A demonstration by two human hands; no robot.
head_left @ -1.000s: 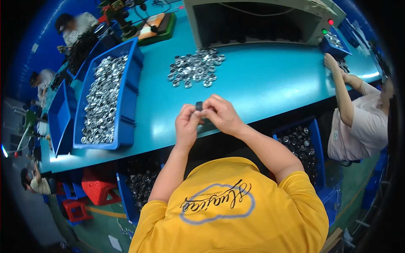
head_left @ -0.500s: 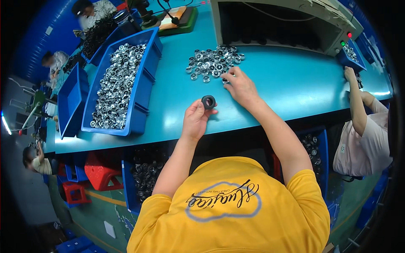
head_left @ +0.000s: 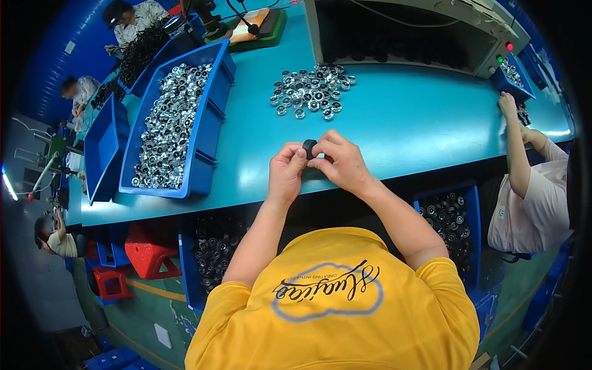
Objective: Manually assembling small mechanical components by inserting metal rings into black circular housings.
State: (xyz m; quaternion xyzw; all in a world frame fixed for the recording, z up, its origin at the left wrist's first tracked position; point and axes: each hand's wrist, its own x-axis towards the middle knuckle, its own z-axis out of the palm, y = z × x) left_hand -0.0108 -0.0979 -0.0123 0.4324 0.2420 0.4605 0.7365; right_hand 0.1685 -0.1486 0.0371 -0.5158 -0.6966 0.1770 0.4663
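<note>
Over the near edge of the bench, my left hand pinches a thick black ring, turned partly edge-on. My right hand meets it from the right, fingers bent and closed against the ring's side. Whatever those right fingers hold is hidden behind them. Beyond both hands lies a loose pile of small shiny round metal-and-black pieces on the teal bench top.
Left of my hands stands a long blue bin full of similar shiny pieces, beside a second blue bin. A grey machine housing borders the back. Bins of black wheels sit below the bench. A co-worker's arm reaches in at right.
My right hand has come back from the pile's near edge to the black ring in my left hand. The ring has turned from facing up to partly edge-on.
</note>
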